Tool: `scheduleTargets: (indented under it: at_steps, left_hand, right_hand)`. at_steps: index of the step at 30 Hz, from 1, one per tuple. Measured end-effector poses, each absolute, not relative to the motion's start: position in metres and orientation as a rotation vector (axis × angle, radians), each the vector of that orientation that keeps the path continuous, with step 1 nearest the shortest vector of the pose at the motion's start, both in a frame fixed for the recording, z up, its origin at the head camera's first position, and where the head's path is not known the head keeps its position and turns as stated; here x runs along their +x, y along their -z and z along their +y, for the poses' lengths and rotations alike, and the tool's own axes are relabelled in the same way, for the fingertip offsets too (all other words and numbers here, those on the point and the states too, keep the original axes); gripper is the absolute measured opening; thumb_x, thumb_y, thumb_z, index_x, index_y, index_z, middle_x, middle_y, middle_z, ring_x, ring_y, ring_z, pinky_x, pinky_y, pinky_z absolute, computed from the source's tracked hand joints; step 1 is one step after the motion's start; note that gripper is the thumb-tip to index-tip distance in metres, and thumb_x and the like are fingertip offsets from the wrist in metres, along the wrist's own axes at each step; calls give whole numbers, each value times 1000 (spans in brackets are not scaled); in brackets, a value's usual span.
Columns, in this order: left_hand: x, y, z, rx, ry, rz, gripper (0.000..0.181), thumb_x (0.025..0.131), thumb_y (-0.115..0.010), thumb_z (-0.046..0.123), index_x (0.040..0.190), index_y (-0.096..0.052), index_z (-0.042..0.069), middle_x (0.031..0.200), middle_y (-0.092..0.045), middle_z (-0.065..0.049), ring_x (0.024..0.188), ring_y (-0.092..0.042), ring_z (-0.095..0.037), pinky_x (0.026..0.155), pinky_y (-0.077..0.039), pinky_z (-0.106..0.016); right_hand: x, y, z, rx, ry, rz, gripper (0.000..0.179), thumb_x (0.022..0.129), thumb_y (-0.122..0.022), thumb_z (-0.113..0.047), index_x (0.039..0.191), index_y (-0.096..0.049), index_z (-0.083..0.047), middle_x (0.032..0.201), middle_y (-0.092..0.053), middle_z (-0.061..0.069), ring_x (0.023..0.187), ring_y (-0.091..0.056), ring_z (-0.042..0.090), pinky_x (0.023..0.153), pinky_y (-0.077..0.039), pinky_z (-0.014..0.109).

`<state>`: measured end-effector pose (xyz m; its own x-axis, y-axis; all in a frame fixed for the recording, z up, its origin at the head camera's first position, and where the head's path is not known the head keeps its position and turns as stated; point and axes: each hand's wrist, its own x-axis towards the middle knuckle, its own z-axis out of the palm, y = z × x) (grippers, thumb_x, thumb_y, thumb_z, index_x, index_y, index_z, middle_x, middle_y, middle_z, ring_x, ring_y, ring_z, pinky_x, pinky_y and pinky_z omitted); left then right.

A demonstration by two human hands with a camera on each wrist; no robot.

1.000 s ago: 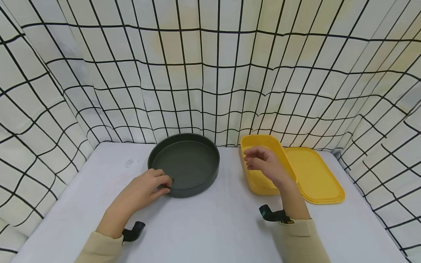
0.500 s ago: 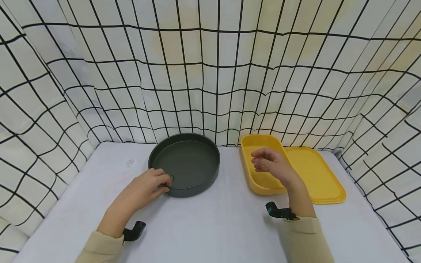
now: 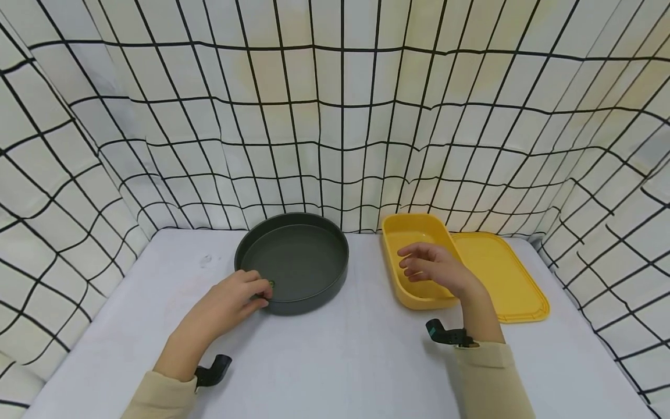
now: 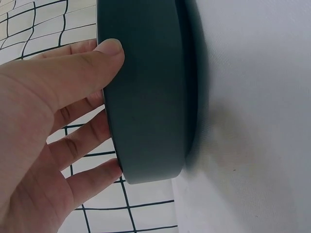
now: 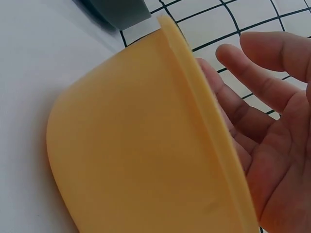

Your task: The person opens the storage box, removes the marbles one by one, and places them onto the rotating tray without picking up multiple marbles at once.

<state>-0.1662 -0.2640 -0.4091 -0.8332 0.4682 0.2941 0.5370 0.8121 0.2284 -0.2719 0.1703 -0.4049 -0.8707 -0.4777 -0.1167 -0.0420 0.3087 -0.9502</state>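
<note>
My left hand (image 3: 242,295) grips the near left rim of a round dark grey-green cake pan (image 3: 306,256). In the left wrist view its thumb (image 4: 104,60) presses the outer wall, and the other fingers go over the rim, their tips partly hidden. Beside those fingers, inside the pan, a small green thing (image 3: 272,283) shows, too small to identify. My right hand (image 3: 439,270) hovers over a yellow rectangular container (image 3: 413,298), fingers loosely bent and holding nothing. In the right wrist view that hand is behind the container's rim (image 5: 209,111); whether it touches cannot be told.
A flat yellow lid (image 3: 505,282) lies right of the container, against its side. White table (image 3: 335,361) shows between pan and container and in front. White walls (image 3: 335,128) with a black grid stand behind and at both sides.
My right hand has shifted right and slightly nearer over the container. The left hand keeps its grip on the cake pan, and the small green thing has come into sight by its fingers.
</note>
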Motion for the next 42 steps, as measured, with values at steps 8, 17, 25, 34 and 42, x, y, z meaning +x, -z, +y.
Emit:
scheduleTargets:
  at_steps: [8,17,25,34,42]
  left_hand:
    - [-166,410,-264,-773,453,-2780,20,83,-81,12,90,-67,25,86,-54,17,84,-52,-8,72,-50,-29]
    - [-166,410,-263,-777,452,-2774,21,83,-81,11,89,-66,25,87,-56,15,83,-52,-8,72,-50,-30]
    - [-165,410,-263,-766,455,-2787,21,83,-81,12,89,-66,26,87,-56,16,84,-51,-8,72,-49,-30]
    - [-165,409,-264,-768,458,-2785,21,83,-81,11,89,-66,25,87,-56,16,84,-51,-8,73,-50,-30]
    - [-166,410,-264,-775,461,-2775,21,83,-81,11,89,-66,25,88,-56,15,84,-51,-8,73,-50,-30]
  right_hand:
    - [-273,408,172,-466,1501,2220,34,101,-60,-18,130,-58,-2,119,-63,22,101,-64,33,88,-57,41]
    - [-273,410,176,-485,1424,2223,33,101,-59,-20,129,-59,-3,118,-64,19,100,-66,30,88,-57,40]
    - [-271,410,175,-429,1398,2220,29,101,-59,-18,127,-61,-6,117,-65,16,100,-65,29,89,-57,40]
    - [-271,415,176,-409,1345,2235,29,101,-60,-20,127,-62,-9,119,-66,12,103,-66,27,91,-56,40]
    - [-269,413,176,-428,1311,2236,29,101,-57,-16,127,-61,-5,117,-67,14,99,-66,26,92,-55,41]
